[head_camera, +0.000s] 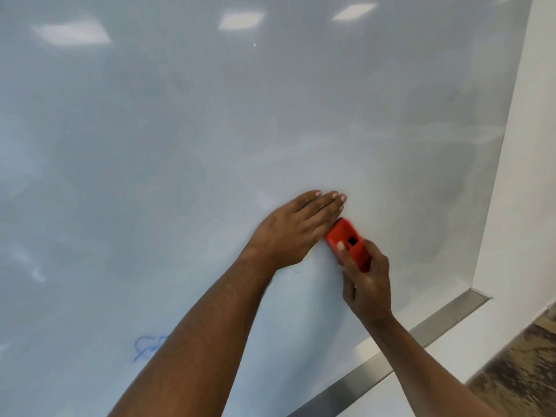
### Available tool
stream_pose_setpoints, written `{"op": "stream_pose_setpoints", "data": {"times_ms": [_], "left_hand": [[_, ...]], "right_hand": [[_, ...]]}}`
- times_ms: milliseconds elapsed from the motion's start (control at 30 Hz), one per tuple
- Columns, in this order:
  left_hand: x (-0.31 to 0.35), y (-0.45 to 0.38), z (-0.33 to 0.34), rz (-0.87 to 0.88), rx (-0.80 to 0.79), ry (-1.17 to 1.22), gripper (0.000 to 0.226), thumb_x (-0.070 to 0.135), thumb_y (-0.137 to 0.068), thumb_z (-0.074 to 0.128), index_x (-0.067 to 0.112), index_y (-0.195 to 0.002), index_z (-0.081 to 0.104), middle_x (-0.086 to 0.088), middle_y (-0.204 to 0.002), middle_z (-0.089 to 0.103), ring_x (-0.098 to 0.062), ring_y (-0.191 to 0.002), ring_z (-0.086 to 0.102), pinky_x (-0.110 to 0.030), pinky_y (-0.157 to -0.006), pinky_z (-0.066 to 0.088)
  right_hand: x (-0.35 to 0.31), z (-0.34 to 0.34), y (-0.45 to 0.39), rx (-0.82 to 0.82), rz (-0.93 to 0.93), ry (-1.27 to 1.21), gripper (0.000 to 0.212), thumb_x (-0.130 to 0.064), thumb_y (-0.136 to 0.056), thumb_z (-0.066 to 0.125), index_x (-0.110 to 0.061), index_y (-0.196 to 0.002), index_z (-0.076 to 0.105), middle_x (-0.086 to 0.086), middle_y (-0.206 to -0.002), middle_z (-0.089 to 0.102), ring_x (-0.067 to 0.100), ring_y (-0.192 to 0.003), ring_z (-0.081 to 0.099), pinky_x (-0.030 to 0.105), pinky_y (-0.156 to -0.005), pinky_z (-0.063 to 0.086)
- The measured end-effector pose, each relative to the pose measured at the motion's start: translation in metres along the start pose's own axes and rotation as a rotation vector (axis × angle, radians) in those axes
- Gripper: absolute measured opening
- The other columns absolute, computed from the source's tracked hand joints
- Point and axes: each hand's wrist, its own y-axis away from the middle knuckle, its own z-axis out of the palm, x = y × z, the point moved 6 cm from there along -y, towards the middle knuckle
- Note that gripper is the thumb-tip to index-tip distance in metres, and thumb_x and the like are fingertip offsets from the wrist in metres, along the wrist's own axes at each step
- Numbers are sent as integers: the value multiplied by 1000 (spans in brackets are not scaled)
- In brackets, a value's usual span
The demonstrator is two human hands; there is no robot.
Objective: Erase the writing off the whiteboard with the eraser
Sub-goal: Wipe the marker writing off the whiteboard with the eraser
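Note:
The whiteboard (210, 130) fills most of the view, glossy and smeared pale blue. A red eraser (349, 239) is pressed against it, right of centre. My right hand (365, 281) grips the eraser from below, slightly blurred. My left hand (296, 228) lies flat on the board with its fingers together, its fingertips just above the eraser's upper end. Blue writing (147, 347) shows at the lower left, partly hidden behind my left forearm. A faint blue trace (298, 270) sits just under my left hand.
A metal strip (391, 359) runs along the board's bottom edge, slanting up to the right. A white wall (529, 176) borders the board on the right. Brown patterned floor (517, 371) appears in the lower right corner.

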Motion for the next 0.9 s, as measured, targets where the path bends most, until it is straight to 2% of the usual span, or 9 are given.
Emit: {"op": "stream_pose_setpoints", "data": {"times_ms": [100,267,400,533,567,633,700,833,900], "left_hand": [[-2,7,-2,-4,-10,21,64,6,-101,20,5,-165,24,-12,-173,22,-26,-160,22,-40,-132,22],[-7,19,-5,-130,44,20,68,12,-98,35,-1,-164,26,-16,-172,23,-27,-160,23,-40,-132,17],[-15,30,-10,-299,98,64,65,19,-105,40,-4,-163,24,-19,-172,21,-31,-161,20,-42,-133,15],[-17,35,-10,-287,52,46,65,22,-107,36,-3,-164,19,-20,-174,16,-31,-162,16,-43,-134,13],[-18,37,-10,-279,45,46,64,22,-108,35,-2,-165,18,-19,-174,15,-31,-162,15,-43,-134,13],[-19,45,-11,-272,47,43,63,22,-108,35,-1,-165,20,-17,-174,17,-30,-162,17,-43,-134,14],[-19,54,-12,-261,49,45,62,21,-108,37,0,-165,23,-16,-173,20,-29,-161,19,-42,-133,15],[-18,68,-14,-229,7,45,67,16,-104,40,0,-165,19,-15,-174,17,-28,-162,16,-42,-133,18],[-19,75,-16,-203,-9,74,68,11,-101,39,1,-165,20,-14,-174,17,-27,-162,16,-42,-132,21]], "right_hand": [[7,-2,3,147,387,-31,49,-40,-114,41,-12,-153,50,22,-141,54,41,-125,52,44,-108,48],[0,-1,7,80,81,3,43,-34,-113,47,-19,-154,46,16,-143,49,37,-126,51,38,-107,49],[17,-1,14,222,571,-70,51,-25,-110,50,-16,-159,43,14,-140,44,39,-123,49,42,-106,47],[-18,9,20,51,47,-46,48,-37,-113,47,-24,-159,41,14,-143,48,35,-125,50,21,-118,34],[-15,9,24,45,42,-39,47,-36,-113,47,-26,-159,40,14,-144,48,35,-127,50,28,-118,40],[-1,8,29,121,321,-32,47,-30,-112,49,-20,-158,42,15,-144,47,38,-127,49,48,-108,53],[-6,10,33,172,478,-28,48,-32,-112,48,-15,-157,45,15,-143,46,40,-126,49,54,-102,55],[-52,23,33,-5,-43,-88,48,-43,-110,53,-22,-153,47,15,-137,57,35,-117,58,45,-98,57],[-48,21,33,65,100,-53,45,-39,-111,52,-21,-152,48,15,-140,54,36,-121,56,46,-100,57]]}}
